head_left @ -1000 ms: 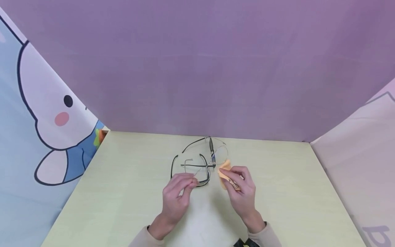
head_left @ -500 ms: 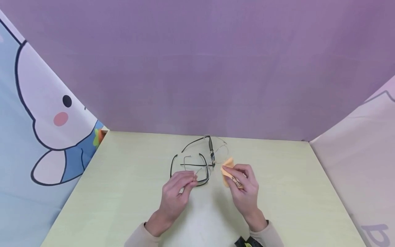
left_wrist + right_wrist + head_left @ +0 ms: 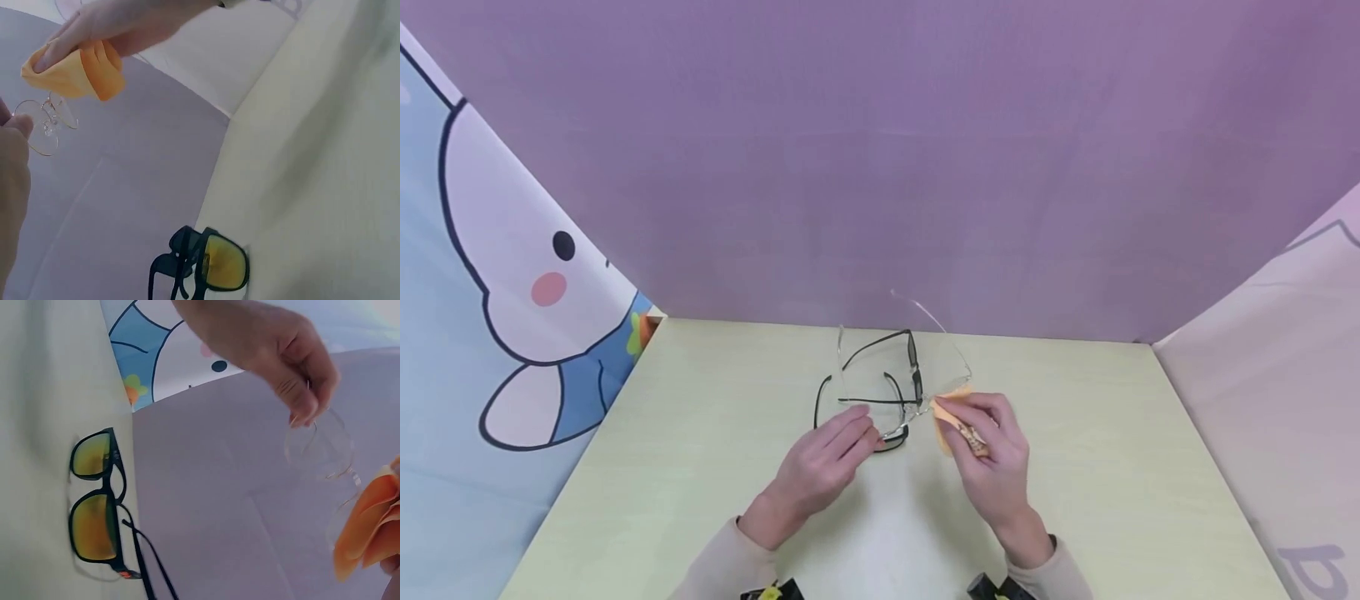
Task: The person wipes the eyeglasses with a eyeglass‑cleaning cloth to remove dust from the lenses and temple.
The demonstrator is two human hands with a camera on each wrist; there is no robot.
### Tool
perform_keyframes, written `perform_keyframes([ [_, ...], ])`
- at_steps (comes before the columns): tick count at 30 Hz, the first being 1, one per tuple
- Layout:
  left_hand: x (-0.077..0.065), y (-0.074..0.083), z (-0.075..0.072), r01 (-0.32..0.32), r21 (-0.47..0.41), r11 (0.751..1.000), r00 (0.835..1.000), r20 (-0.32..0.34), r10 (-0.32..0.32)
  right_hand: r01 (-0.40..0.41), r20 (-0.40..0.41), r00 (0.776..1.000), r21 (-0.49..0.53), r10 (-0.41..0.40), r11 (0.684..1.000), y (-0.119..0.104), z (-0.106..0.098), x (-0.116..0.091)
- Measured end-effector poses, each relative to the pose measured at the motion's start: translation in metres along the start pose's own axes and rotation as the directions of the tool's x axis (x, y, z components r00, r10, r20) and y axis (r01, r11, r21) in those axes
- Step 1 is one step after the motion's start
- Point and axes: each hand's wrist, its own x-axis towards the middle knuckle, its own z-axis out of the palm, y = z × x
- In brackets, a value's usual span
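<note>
Thin wire-rimmed eyeglasses (image 3: 340, 474) with clear round lenses are held up in the air, temples pointing away from the person in the head view. My left hand (image 3: 827, 461) pinches them at one lens rim between thumb and fingers. In my right hand (image 3: 997, 454) is a folded orange cleaning cloth (image 3: 951, 414) with dark print, gripped between thumb and fingers. The cloth (image 3: 365, 528) overlaps the other lens in the right wrist view and hides part of it. Beyond the left hand lie black-framed sunglasses (image 3: 915, 367).
A second black-framed pair of glasses (image 3: 891, 446) lies on the pale table (image 3: 1112, 467), partly behind the left hand. Yellow-orange lenses show on the sunglasses (image 3: 94, 525) in the right wrist view. A purple backdrop (image 3: 880, 167) rises at the table's far edge.
The left hand has turned the wire eyeglasses, so their temples now reach up and away past the table's far edge. Cloth and lens, apart half a second ago, now overlap.
</note>
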Motion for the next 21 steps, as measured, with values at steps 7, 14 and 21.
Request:
perform_keyframes([
  [7, 0.002, -0.023, -0.003, -0.259, 0.084, 0.962, 0.966, 0.034, 0.257, 0.012, 0.177, 0.984, -0.185, 0.021, 0.983, -0.016, 0.003, 0.014],
  [14, 0.009, -0.042, -0.008, -0.466, 0.136, 0.874, 0.885, 0.086, 0.458, 0.022, 0.439, 0.886, -0.356, 0.146, 0.934, -0.029, 0.009, 0.029],
  [21, 0.013, -0.047, -0.009, -0.572, 0.153, 0.806, 0.82, 0.125, 0.558, -0.016, 0.59, 0.763, -0.393, 0.266, 0.919, -0.033, 0.013, 0.038],
])
